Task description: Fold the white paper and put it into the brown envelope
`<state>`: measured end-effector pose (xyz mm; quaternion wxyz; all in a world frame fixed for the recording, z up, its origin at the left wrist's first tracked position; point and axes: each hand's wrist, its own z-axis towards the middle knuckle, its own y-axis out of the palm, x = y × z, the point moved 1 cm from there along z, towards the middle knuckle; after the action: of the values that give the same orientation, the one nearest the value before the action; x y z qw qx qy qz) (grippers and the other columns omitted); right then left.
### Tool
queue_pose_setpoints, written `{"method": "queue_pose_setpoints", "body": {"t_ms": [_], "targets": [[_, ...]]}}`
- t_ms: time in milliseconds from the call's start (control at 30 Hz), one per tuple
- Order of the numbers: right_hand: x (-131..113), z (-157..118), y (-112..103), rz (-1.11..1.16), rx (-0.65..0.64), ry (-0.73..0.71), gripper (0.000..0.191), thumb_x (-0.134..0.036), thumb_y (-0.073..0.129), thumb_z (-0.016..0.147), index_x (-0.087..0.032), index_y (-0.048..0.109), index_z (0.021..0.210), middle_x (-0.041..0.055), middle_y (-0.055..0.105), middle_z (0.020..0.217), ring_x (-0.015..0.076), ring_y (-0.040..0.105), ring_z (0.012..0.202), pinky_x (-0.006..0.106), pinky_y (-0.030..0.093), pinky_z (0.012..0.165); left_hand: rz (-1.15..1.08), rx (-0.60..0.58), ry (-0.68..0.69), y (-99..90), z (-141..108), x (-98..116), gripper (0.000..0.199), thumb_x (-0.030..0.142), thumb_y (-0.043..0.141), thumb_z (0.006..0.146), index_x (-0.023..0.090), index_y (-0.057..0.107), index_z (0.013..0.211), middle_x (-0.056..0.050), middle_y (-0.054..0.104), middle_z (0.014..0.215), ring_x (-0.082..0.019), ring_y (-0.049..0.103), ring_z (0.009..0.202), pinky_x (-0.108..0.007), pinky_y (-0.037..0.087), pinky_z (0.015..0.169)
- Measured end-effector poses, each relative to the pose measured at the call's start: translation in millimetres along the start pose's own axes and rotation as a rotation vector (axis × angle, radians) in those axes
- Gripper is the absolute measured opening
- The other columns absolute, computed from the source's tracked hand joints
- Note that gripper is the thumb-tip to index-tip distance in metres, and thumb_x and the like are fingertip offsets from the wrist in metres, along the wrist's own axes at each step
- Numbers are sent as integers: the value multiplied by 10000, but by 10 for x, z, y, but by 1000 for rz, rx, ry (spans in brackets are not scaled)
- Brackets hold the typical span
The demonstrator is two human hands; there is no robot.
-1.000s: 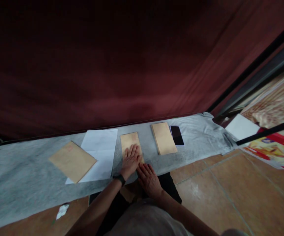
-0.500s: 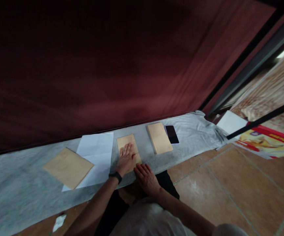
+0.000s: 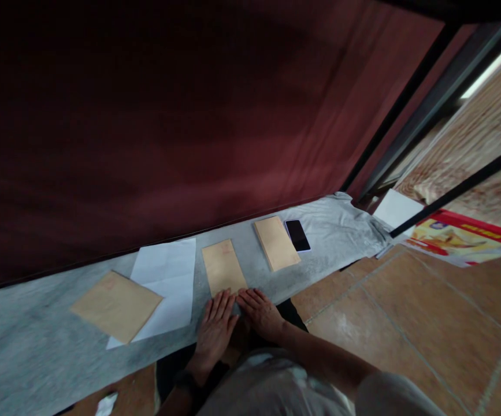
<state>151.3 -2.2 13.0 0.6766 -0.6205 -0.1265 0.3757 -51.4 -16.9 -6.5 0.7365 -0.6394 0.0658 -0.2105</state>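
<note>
A tan envelope (image 3: 224,266) lies on the grey cloth in front of me, its near edge under my fingertips. My left hand (image 3: 216,326) rests flat on the near left part of that edge, fingers stretched out. Beside it my right hand (image 3: 259,312) lies at the near right corner, its fingers also extended. Further right is a stack of tan envelopes (image 3: 277,244), with a dark-screened phone (image 3: 297,236) next to it. To the left, another tan envelope (image 3: 118,306) overlaps white paper sheets (image 3: 170,283).
The grey cloth (image 3: 29,323) covers a long narrow surface along a dark red panel (image 3: 181,144). At the right are black bars, a white box (image 3: 397,209) and a red and yellow printed box (image 3: 458,238). A white scrap (image 3: 106,404) lies on the tiled floor.
My left hand has slid back from the middle of the envelope to its near edge, uncovering the envelope's face. My right hand stays at the near corner. The view has shifted slightly.
</note>
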Motion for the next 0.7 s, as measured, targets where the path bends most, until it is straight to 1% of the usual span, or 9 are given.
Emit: {"method": "queue_pose_setpoints", "body": {"t_ms": [100,300,400,500,600,700], "targets": [[53,-20,-7,6,-33,-21,570,-293,529,985,-169,376,1520,104,447,1545,226,412,1413,418,325,1187,20,10,-13,-42,-85,78,582,398,392,987,196,375,1532,-99,380,1581,-268,339,1472,-489,281,1203],[153,-54,-54,22,-34,-8,515,-327,520,997,-181,432,1483,103,480,1521,230,442,1395,441,321,1190,13,42,-18,-62,-127,44,625,453,394,983,150,375,1529,-134,408,1560,-280,366,1457,-468,333,1183],[131,-2,-62,24,-3,19,487,-335,525,995,-164,474,1448,110,523,1482,243,459,1380,458,320,1191,14,57,-46,-44,-145,40,624,454,392,981,133,396,1516,-151,417,1554,-290,355,1462,-471,336,1181],[33,84,-34,32,26,2,491,-340,517,998,-179,462,1459,102,511,1493,239,434,1397,441,327,1189,-32,57,-82,-22,-137,58,586,419,380,984,117,440,1484,-167,443,1536,-295,361,1458,-479,346,1175],[-82,131,32,35,32,-30,553,-382,556,979,-205,425,1487,106,446,1542,253,387,1428,446,327,1186,-141,77,-181,-13,-100,88,530,343,369,981,119,476,1449,-161,423,1552,-294,344,1467,-490,351,1173],[-146,117,107,25,40,-15,615,-391,589,960,-184,395,1506,139,384,1576,283,350,1446,475,311,1187,-304,124,-361,-15,-25,100,493,276,384,954,140,505,1412,-147,408,1562,-282,368,1454,-474,358,1172]]}}
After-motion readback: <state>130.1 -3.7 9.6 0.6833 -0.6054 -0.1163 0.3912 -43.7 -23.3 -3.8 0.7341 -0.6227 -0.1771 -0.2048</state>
